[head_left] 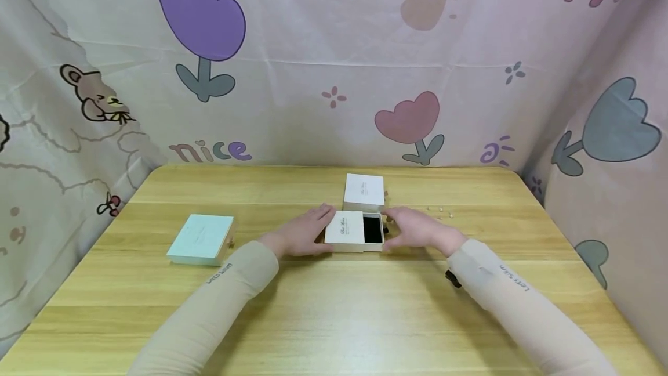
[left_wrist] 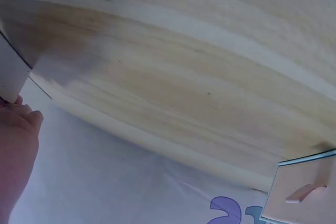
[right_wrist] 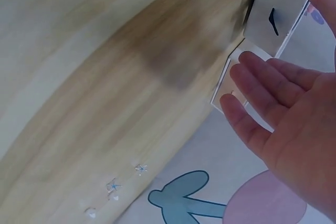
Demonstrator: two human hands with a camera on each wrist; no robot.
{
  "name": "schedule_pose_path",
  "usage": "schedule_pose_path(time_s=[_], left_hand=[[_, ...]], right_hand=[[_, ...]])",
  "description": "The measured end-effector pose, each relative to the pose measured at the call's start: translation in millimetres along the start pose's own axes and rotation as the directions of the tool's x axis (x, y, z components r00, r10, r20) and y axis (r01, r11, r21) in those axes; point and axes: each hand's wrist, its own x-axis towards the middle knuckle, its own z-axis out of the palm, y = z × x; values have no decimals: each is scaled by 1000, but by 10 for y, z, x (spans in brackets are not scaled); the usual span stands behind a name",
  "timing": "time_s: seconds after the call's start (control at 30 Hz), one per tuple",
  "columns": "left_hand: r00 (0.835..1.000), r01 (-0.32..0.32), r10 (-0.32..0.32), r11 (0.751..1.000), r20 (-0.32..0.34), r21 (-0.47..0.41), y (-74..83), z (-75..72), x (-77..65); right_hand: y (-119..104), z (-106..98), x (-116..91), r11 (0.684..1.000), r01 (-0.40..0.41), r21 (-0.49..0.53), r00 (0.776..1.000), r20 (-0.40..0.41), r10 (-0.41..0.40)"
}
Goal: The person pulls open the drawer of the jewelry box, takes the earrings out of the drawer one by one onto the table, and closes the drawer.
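A small cream drawer box (head_left: pixel 344 228) with lettering on its lid lies mid-table, its drawer slid partly out to the right. Black lining (head_left: pixel 373 230) shows inside the drawer. My left hand (head_left: pixel 304 232) grips the box's left end, thumb at the near corner and fingers at the far one. At the drawer's right end is my right hand (head_left: pixel 419 230), thumb by the near corner. Its fingers (right_wrist: pixel 273 87) are extended and apart in the right wrist view, holding nothing. A dark pull tab (right_wrist: pixel 273 22) sticks out from the drawer front there.
A white box (head_left: pixel 363 190) stands just behind the cream one. Farther left lies a mint-green box (head_left: pixel 200 237) with a ribbon tab. Several tiny shiny pieces (right_wrist: pixel 113 186) are scattered right of the boxes. A patterned curtain (head_left: pixel 292 74) hangs behind the table (head_left: pixel 334 318).
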Motion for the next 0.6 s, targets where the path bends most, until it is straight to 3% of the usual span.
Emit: schedule_pose_path(time_s=[0.6], left_hand=[[1000, -13, 13, 999, 0, 37, 7, -16, -1]], right_hand=[[-90, 9, 100, 997, 27, 66, 1000, 6, -27]])
